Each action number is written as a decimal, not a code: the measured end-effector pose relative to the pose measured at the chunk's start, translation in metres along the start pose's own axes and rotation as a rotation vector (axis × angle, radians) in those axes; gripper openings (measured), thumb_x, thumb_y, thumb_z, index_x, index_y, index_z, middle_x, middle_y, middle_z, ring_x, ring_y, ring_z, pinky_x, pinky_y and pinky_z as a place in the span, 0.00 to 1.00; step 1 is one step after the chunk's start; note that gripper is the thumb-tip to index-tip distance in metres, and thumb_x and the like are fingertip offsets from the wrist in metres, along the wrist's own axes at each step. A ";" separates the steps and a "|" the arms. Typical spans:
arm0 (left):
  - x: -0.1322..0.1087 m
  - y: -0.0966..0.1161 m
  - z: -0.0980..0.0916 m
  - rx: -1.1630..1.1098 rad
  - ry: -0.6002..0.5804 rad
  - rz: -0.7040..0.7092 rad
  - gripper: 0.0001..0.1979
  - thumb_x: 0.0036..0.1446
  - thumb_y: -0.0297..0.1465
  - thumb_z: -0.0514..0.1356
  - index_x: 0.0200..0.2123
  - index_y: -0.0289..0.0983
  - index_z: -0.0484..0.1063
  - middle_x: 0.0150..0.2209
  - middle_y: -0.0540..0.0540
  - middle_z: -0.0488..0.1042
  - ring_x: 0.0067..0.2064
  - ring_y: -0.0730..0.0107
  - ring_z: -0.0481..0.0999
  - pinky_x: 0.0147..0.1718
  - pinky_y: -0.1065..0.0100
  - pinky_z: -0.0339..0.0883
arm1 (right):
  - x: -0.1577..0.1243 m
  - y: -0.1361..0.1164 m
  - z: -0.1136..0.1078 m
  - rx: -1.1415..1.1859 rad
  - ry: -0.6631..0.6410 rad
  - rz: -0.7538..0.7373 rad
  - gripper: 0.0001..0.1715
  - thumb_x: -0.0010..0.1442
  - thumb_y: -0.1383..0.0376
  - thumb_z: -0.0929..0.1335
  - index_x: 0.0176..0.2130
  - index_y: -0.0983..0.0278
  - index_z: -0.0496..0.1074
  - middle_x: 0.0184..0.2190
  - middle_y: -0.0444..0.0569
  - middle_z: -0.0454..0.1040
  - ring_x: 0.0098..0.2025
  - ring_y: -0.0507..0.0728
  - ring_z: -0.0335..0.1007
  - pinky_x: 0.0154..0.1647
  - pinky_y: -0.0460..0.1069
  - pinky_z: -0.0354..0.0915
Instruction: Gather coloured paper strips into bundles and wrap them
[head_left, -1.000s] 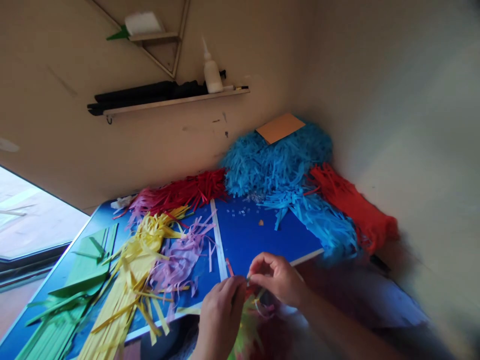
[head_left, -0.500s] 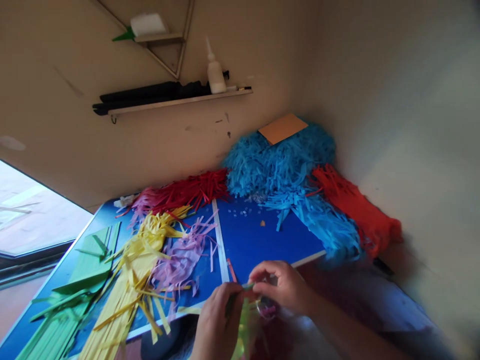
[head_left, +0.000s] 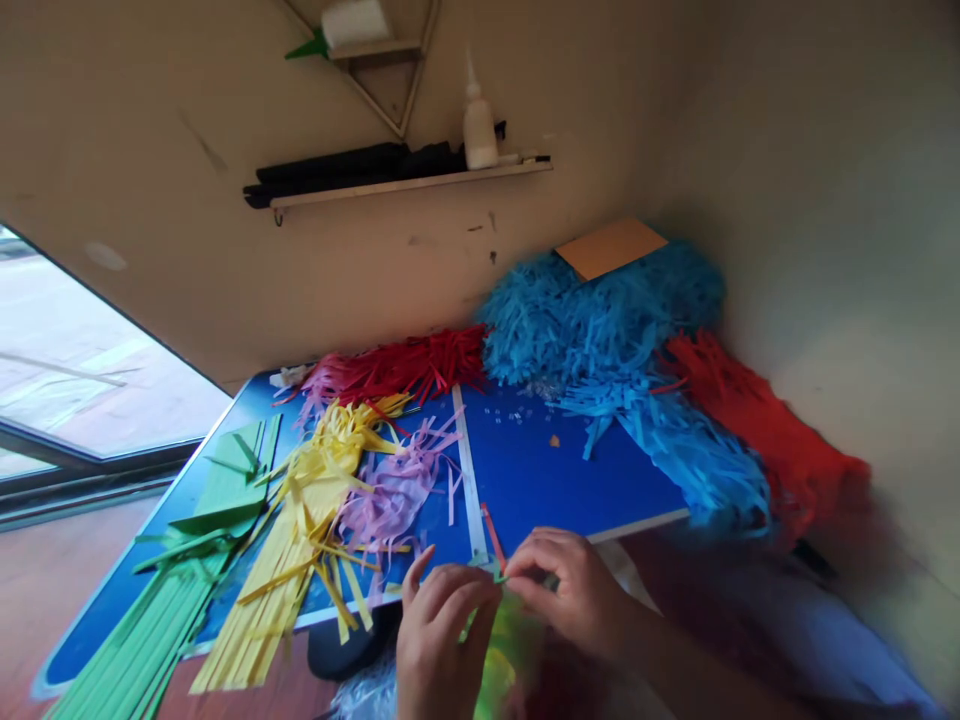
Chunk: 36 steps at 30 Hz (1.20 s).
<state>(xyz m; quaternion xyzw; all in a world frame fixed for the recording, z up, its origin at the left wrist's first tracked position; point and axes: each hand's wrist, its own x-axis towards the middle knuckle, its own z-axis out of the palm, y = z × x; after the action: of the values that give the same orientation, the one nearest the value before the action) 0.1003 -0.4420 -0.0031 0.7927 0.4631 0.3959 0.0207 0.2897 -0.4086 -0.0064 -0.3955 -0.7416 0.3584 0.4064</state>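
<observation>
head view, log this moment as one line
left hand: fingers at green strip, grip unclear | right hand: fingers pinching green strip | blue table: yellow strips, purple strips

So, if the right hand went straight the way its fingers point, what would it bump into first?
Past the green strip at its fingertips, the right hand would probably bump into the left hand. It's hard to tell how deep things are, so it might just miss.

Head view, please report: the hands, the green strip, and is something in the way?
Right hand pinching green strip. Left hand close beside, grip unclear. Red strip just beyond; no obstruction visible.
</observation>
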 end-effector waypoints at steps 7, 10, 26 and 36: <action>-0.009 -0.009 -0.001 -0.092 0.057 -0.049 0.07 0.55 0.26 0.63 0.34 0.45 0.76 0.31 0.54 0.81 0.32 0.71 0.80 0.62 0.55 0.56 | 0.004 -0.004 0.010 -0.100 -0.011 -0.087 0.05 0.60 0.67 0.69 0.31 0.59 0.74 0.27 0.43 0.77 0.31 0.54 0.72 0.37 0.50 0.62; -0.013 -0.016 -0.001 -0.116 0.055 -0.048 0.07 0.55 0.25 0.63 0.33 0.44 0.76 0.32 0.54 0.81 0.32 0.71 0.81 0.62 0.56 0.56 | 0.006 -0.005 0.014 -0.125 -0.010 -0.094 0.05 0.59 0.68 0.69 0.30 0.60 0.74 0.26 0.43 0.77 0.29 0.53 0.71 0.36 0.49 0.61; -0.029 -0.041 0.012 -0.209 -0.010 -0.174 0.04 0.57 0.28 0.63 0.33 0.43 0.70 0.29 0.55 0.79 0.30 0.72 0.80 0.56 0.59 0.67 | 0.021 0.009 0.028 -0.163 -0.138 -0.140 0.05 0.59 0.68 0.70 0.31 0.60 0.73 0.27 0.42 0.77 0.31 0.53 0.71 0.37 0.49 0.59; -0.035 -0.068 -0.014 -0.439 0.098 -0.469 0.05 0.51 0.35 0.68 0.29 0.42 0.77 0.31 0.51 0.81 0.35 0.67 0.82 0.37 0.74 0.76 | 0.108 0.076 0.015 -0.717 -0.302 0.052 0.03 0.60 0.67 0.72 0.38 0.62 0.78 0.37 0.49 0.78 0.42 0.59 0.73 0.45 0.52 0.61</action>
<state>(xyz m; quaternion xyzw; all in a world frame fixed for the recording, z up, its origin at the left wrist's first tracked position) 0.0339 -0.4341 -0.0419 0.6209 0.5372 0.5085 0.2596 0.2607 -0.2841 -0.0427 -0.4738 -0.8610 0.1410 0.1195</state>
